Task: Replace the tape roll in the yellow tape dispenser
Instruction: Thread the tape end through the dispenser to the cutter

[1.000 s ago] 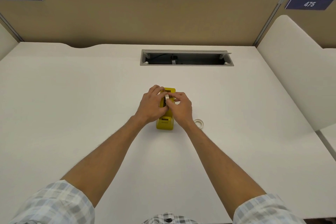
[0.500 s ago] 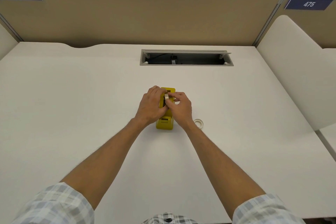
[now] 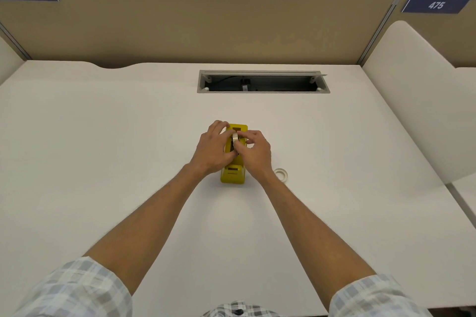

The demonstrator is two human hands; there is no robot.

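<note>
The yellow tape dispenser (image 3: 232,174) stands lengthwise in the middle of the white desk. A whitish tape roll (image 3: 235,138) sits on edge over its cradle, pinched between both hands. My left hand (image 3: 212,148) wraps the dispenser's left side, fingers on the roll. My right hand (image 3: 255,150) holds the roll from the right with thumb and forefinger. A second, thin tape roll (image 3: 281,174) lies flat on the desk just right of my right wrist.
An open cable tray (image 3: 262,82) is cut into the desk behind the dispenser. A beige partition (image 3: 206,23) closes the back, and a cream side panel (image 3: 412,100) rises on the right.
Both hands stay on the dispenser; the fingers have shifted slightly around the roll, which sits a little higher between them.
</note>
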